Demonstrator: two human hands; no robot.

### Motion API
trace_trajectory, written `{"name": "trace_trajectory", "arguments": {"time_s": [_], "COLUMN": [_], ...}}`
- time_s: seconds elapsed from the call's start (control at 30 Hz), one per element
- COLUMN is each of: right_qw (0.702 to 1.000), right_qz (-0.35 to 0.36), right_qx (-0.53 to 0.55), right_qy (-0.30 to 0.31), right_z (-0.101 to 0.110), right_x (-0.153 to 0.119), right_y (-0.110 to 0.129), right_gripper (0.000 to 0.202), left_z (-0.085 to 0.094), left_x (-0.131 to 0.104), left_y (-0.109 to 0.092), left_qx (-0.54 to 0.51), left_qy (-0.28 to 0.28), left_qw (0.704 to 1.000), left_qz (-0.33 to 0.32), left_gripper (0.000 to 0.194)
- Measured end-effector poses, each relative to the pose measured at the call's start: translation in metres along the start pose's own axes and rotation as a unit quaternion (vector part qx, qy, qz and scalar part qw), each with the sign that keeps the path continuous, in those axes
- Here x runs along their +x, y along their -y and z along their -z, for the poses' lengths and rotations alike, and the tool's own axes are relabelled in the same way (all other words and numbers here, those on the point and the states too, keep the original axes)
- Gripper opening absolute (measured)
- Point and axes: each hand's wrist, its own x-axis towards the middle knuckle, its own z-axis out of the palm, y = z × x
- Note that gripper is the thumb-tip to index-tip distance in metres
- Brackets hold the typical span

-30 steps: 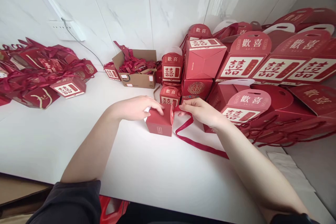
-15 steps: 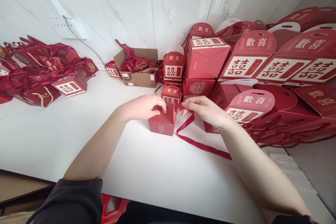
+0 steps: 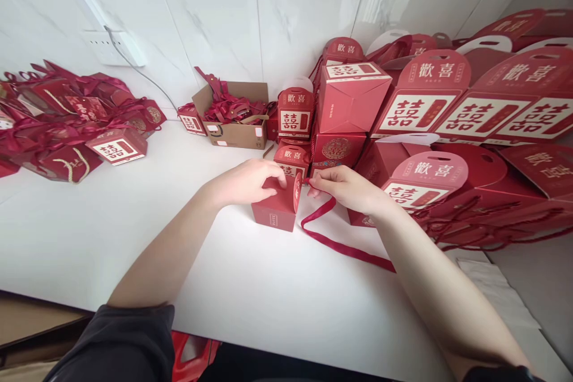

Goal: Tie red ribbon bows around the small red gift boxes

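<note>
A small red gift box (image 3: 274, 213) with a rounded handle flap stands upright on the white table. My left hand (image 3: 253, 181) steadies it from the left, its thumb and forefinger curved over the top; the other fingertips are hidden behind it. Just right of the box, my right hand (image 3: 340, 186) pinches a dark red ribbon (image 3: 342, 246) between thumb and fingers, close to the handle flap. The ribbon's short end reaches toward the flap, while its long tail loops down and lies across the table, passing under my right forearm.
Stacked red gift boxes (image 3: 423, 113) crowd the right side and back. A cardboard box (image 3: 237, 135) full of ribbons stands by the wall. Ribboned red boxes (image 3: 67, 161) are heaped at the far left. A red stool (image 3: 192, 355) shows below the table's front edge.
My right hand has shifted very slightly, and less ribbon shows between its fingers and the flap. My left hand and the gift box stay nearly where they were.
</note>
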Motion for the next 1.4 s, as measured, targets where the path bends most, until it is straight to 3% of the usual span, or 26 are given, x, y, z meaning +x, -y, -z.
{"name": "trace_trajectory", "arguments": {"time_s": [0.23,0.5,0.8,1.1,1.4], "right_qw": [0.999,0.993,0.981,0.985,0.999], "right_qz": [-0.019,0.017,0.012,0.001,0.046], "right_qx": [-0.046,-0.112,-0.188,-0.161,-0.013], "right_qy": [-0.021,0.016,-0.043,-0.065,0.015], "right_z": [0.001,-0.002,-0.004,-0.004,-0.008], "right_x": [-0.002,-0.011,-0.014,-0.015,-0.009], "right_y": [0.001,0.01,0.016,0.019,0.011], "right_gripper": [0.039,0.037,0.037,0.039,0.036], "left_z": [0.001,0.0,0.0,0.0,0.0], "left_x": [0.001,0.0,0.0,0.0,0.001], "left_y": [-0.001,0.0,-0.002,-0.003,-0.007], "left_qx": [0.004,0.002,0.008,0.007,-0.005], "left_qy": [0.007,0.004,0.007,0.009,-0.013], "left_qw": [1.0,1.0,1.0,1.0,1.0], "left_qz": [0.005,0.006,0.003,0.005,0.02], "left_gripper": [0.022,0.021,0.021,0.02,0.03]}}
